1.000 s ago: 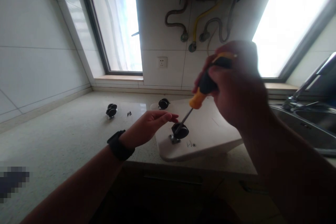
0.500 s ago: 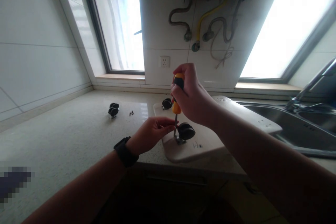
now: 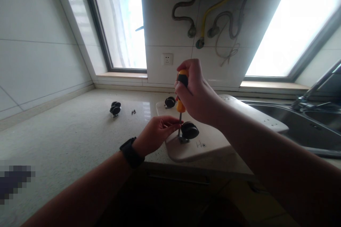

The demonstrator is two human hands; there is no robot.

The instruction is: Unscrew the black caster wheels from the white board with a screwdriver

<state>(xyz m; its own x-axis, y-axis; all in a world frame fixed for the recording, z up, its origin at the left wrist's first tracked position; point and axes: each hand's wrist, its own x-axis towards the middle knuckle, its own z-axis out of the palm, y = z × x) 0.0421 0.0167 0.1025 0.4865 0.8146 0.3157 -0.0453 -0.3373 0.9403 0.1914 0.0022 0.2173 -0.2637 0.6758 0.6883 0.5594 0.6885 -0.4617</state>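
Observation:
My right hand (image 3: 195,92) is wrapped round the yellow and black handle of a screwdriver (image 3: 181,105), held upright. Its tip meets the metal plate of a black caster wheel (image 3: 190,130) on a white board (image 3: 186,154). My left hand (image 3: 160,133), with a dark watch at the wrist, pinches the screwdriver's shaft low down, close beside that wheel. Farther back on the board stands a second caster wheel (image 3: 169,102). On the counter to the left sit more black caster wheels (image 3: 115,108) and several small screws (image 3: 133,112).
The board lies on a pale speckled counter (image 3: 80,134), its right end reaching over a steel sink (image 3: 295,127) with a faucet (image 3: 303,101). Hoses (image 3: 205,17) hang on the tiled wall behind, near a socket (image 3: 167,59). The counter's front edge is just below the board.
The view has shifted slightly. My right hand stays on the screwdriver with nearly the same grip, and my left fingers remain at its shaft. Wheels and screws lie as before.

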